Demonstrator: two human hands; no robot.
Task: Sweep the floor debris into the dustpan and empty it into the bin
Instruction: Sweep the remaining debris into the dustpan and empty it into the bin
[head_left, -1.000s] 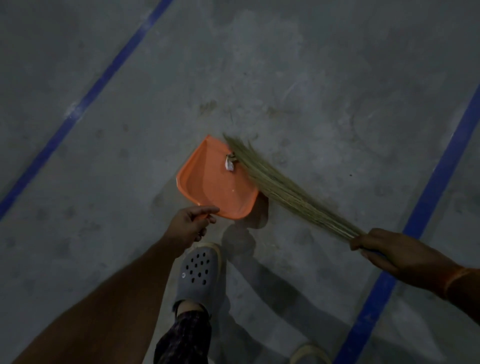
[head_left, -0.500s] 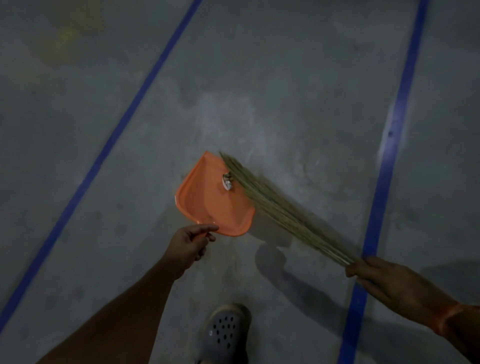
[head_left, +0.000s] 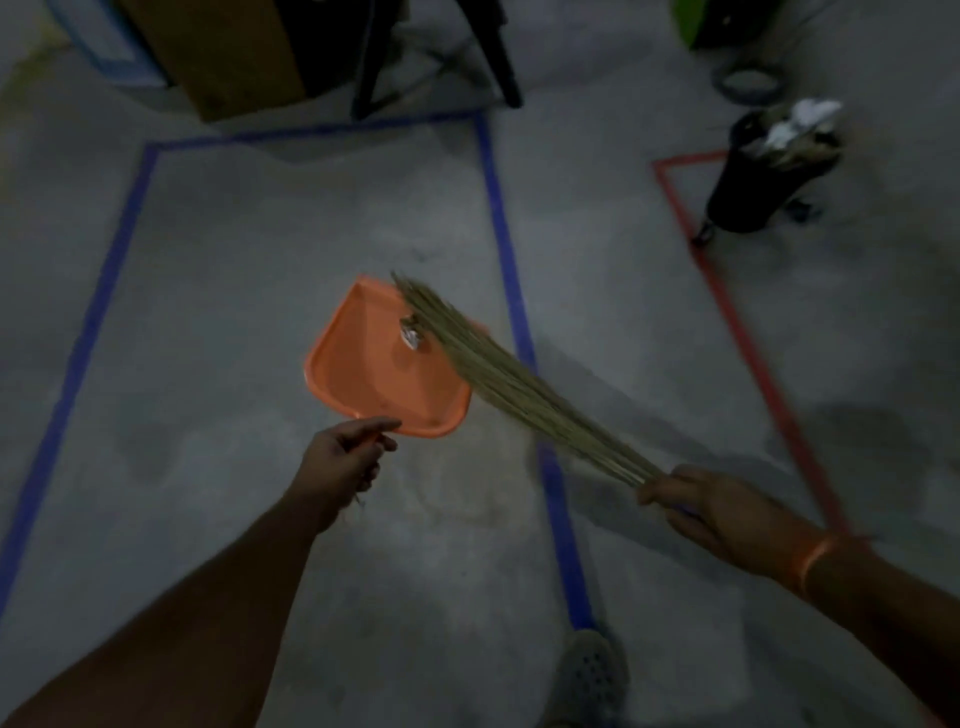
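**Inspector:** State of the hands?

**Assistant:** The left hand (head_left: 345, 457) pinches the near rim of the dustpan (head_left: 363, 374), thumb on top, fingers curled under. The right hand (head_left: 722, 506) is clenched round the broom (head_left: 514, 389) at its bound end.

**Inspector:** Where is the debris?

**Assistant:** 1 pale scrap of debris (head_left: 410, 332) lies inside the pan, toward its far side. The broom tips rest just beside it and appear to pin it. Motion blur prevents a firmer reading.

**Inspector:** The bin?

**Assistant:** The bin (head_left: 763, 176) stands ahead and to the right, well apart from the pan, beyond the blue tape (head_left: 506, 249) and at the corner of the red tape (head_left: 727, 312). Its top looks heaped with white waste.

**Inspector:** The relation that governs the next move?

**Assistant:** The pan must travel forward and rightward. The broom's long axis runs from the right hand up-left across the pan. The right hand is nearer the bin, but the left carries the load. I judge that the pan must stay level in transit, or the scrap may slide off.

**Inspector:** Counts?

**Assistant:** 1 pan, 1 broom, 1 scrap, 1 bin, 2 hands. 1 shoe (head_left: 589, 675) shows below.
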